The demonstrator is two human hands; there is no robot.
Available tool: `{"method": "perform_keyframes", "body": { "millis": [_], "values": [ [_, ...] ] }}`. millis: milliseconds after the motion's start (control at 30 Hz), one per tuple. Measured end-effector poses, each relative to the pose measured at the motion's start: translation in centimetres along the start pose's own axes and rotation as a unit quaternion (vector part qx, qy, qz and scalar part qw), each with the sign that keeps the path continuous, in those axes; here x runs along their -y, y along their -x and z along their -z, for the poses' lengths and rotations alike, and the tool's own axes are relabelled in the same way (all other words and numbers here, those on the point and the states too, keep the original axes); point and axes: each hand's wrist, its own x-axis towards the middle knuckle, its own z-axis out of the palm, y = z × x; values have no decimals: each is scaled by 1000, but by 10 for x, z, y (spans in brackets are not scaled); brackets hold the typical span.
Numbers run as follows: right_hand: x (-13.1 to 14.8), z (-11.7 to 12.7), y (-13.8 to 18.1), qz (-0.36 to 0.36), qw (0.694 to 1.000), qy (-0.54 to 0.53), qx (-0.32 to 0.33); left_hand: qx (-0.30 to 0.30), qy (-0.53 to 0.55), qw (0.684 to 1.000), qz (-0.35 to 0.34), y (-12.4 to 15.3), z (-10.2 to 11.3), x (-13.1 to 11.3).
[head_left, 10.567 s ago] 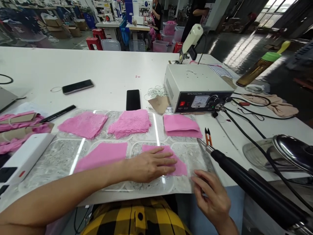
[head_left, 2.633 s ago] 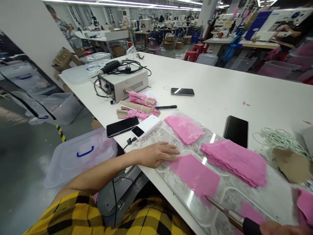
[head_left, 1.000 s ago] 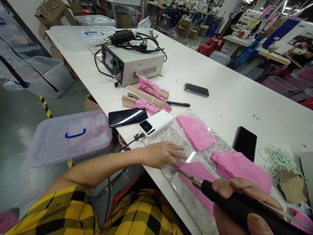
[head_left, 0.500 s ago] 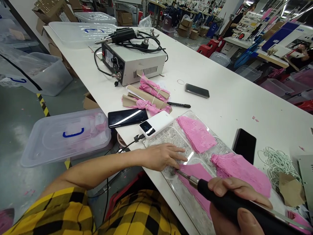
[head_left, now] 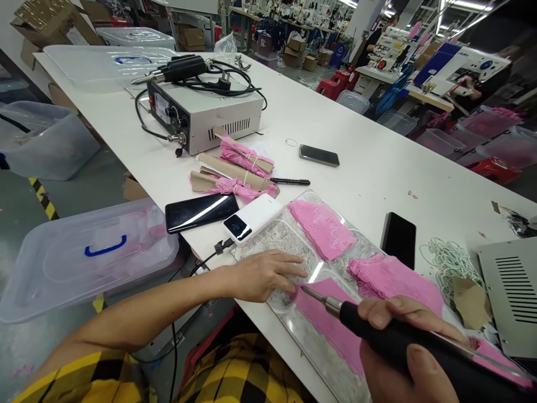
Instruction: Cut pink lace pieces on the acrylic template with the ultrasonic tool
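Note:
My left hand [head_left: 262,274] lies flat with its fingers stretched out over a clear patterned plate [head_left: 277,238]. Its fingertips reach the near corner of a pink fabric piece [head_left: 331,324] on that plate. In my right hand [head_left: 413,347] is a black handpiece [head_left: 394,341] with a slim metal tip, fingers wrapped round the handle. The tip points left, over the pink corner close to my left fingers; whether it touches the fabric I cannot tell. Two pink lace stacks, a far one [head_left: 321,229] and a right one [head_left: 398,282], lie on the plate.
A white power bank [head_left: 254,218] and a black phone [head_left: 201,212] border the plate. Behind are tied pink bundles [head_left: 235,173] and a grey control box [head_left: 222,117] with another handpiece on top. At right are a phone [head_left: 399,239], tangled cord [head_left: 451,266] and a vented box [head_left: 512,296].
The whole view has shifted, so things on the table appear further left. The metal tip now sits slightly further from my left fingertips. Both hands keep their poses.

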Motion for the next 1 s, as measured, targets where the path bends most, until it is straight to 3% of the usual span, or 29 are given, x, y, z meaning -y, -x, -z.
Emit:
{"method": "perform_keyframes", "body": {
  "millis": [567,767,900,1000],
  "values": [
    [-9,-2,0,-6,999,12,39,7,-8,1000,1,1,1,-1],
    [-1,18,-23,27,998,-6,-58,-54,1,998,-17,1,4,-2],
    [-2,39,-34,36,991,7,-132,-58,-21,998,-31,-17,0,-16],
    [-9,42,-33,26,990,2,-142,-60,-58,995,-46,-35,-11,-25]
  ]
}}
